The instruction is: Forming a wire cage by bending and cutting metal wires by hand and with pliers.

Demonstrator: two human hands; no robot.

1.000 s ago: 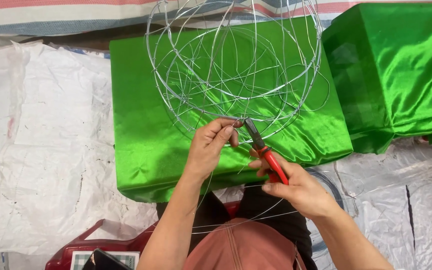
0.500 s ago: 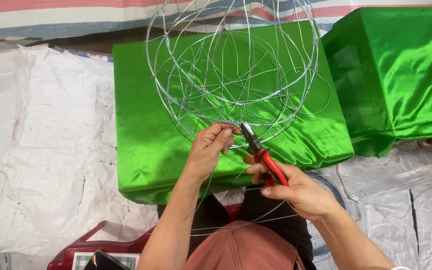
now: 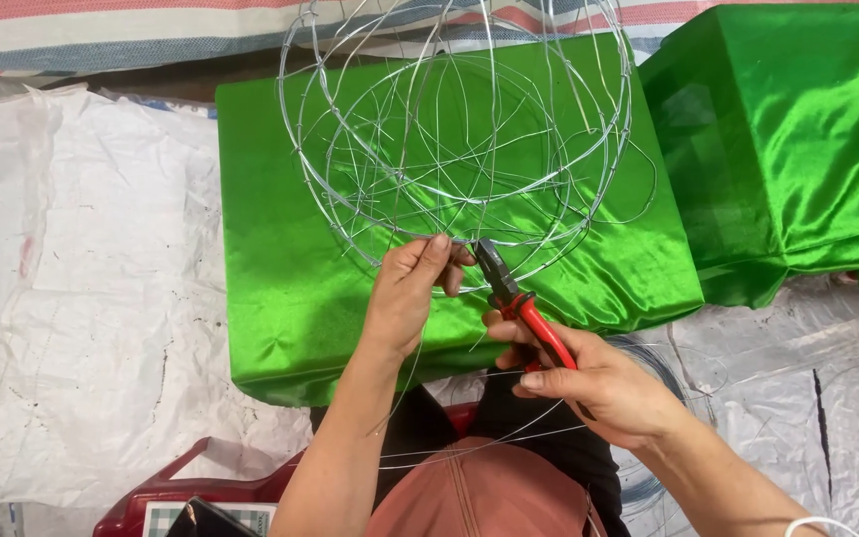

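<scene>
We had the wire frame, a rounded cage of thin silver hoops and crossing strands, standing up off the green satin-covered box straight ahead of us. Our left hand pinched its lowest hoop between thumb and fingertips, closed tight on the wire. Just to the right of that pinch, the nose of the red-handled pliers met the same hoop, and our right hand was wrapped shut around the handles; whether the pliers' tips were actually biting the wire, we could not tell. Loose strands trailed back from the grip toward our lap, and a coil of wire lay on the white plastic sheet behind our right wrist. A second green box sat further right. We judged the risks plain enough: the pliers could slip off so thin a hoop and nip the fingertips beside them, a hard twist could bend the frame out of round, and a springy cut end could snag the satin.
</scene>
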